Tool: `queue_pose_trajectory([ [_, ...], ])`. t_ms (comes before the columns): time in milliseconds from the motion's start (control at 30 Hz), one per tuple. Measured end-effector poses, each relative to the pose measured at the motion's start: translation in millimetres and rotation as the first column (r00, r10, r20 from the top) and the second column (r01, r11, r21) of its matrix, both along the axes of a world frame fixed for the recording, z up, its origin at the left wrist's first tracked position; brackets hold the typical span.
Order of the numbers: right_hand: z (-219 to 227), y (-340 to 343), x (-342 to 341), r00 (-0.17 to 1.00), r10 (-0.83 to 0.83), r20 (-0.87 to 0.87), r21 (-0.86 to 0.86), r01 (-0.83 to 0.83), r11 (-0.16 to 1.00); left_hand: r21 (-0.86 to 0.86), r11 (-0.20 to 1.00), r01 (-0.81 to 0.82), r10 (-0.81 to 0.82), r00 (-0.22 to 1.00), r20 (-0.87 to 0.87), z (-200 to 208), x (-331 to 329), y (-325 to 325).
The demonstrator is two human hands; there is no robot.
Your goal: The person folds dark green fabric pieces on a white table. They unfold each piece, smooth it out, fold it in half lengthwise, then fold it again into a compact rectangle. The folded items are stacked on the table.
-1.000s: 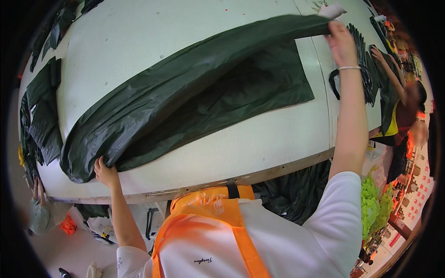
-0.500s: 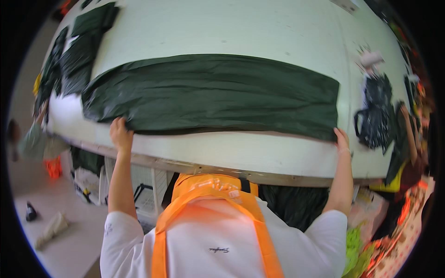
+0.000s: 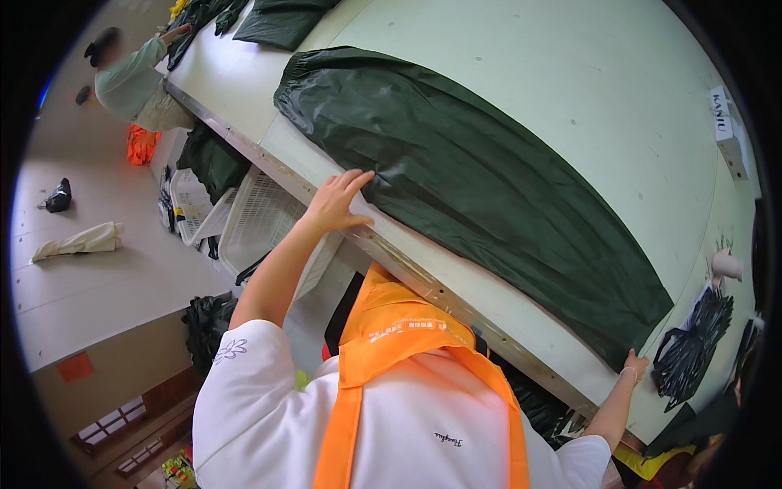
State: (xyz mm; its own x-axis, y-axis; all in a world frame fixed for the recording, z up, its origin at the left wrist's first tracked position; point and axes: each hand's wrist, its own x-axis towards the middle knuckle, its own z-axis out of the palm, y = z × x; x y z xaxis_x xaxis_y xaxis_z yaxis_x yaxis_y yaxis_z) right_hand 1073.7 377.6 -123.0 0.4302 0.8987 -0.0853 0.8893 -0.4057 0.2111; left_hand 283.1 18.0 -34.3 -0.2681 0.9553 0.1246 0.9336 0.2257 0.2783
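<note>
A long dark green pair of trousers [image 3: 481,179], thin and shiny, is laid flat and folded lengthwise on the white table. Its gathered waist end is at the upper left, its hem end at the lower right. My left hand [image 3: 336,202] is open at the near edge, fingers spread and thumb apart, with the fingertips against the fabric. At the hem's near corner my right hand [image 3: 637,367], wearing a thin bracelet, has its fingers closed on the cloth. My right fingertips are partly hard to make out.
More folded green garments [image 3: 281,23] lie at the table's far left, where another person [image 3: 130,81] stands. A bundle of black strips [image 3: 692,346] and a white box [image 3: 727,134] sit at the right. White plastic baskets [image 3: 257,216] stand below the table's edge [image 3: 407,265].
My view has swung to the left, so table and trousers now slant down to the right. My left hand's fingers have spread from their grip on the near edge; my right stays at the hem corner.
</note>
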Motion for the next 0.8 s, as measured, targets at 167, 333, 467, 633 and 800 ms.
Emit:
queue_pose_trajectory([
  [167, 37, 43, -205, 0.751, 0.658, 0.054, 0.41, -0.617, 0.671, 0.282, 0.907, -0.312, 0.329, 0.944, -0.014, 1, -125, -5],
  [333, 9, 40, -497, 0.282, 0.877, -0.389, 0.482, -0.749, 0.454, 0.202, 0.627, -0.752, 0.586, 0.627, 0.513, -19, -305, 43],
  [467, 20, 10, -647, 0.103, 0.829, -0.549, 0.395, -0.843, 0.366, -0.134, 0.781, -0.61, 0.567, 0.603, 0.562, -23, -350, 97],
  [633, 44, -3, -716, 0.193, 0.36, -0.913, 0.033, -0.844, 0.536, -0.395, 0.812, -0.429, 0.578, 0.497, 0.647, -13, -355, 104],
  [800, 59, 13, -723, 0.379, 0.42, -0.824, -0.179, -0.879, 0.442, -0.233, 0.911, -0.34, 0.4, 0.588, 0.703, 30, -348, 115],
])
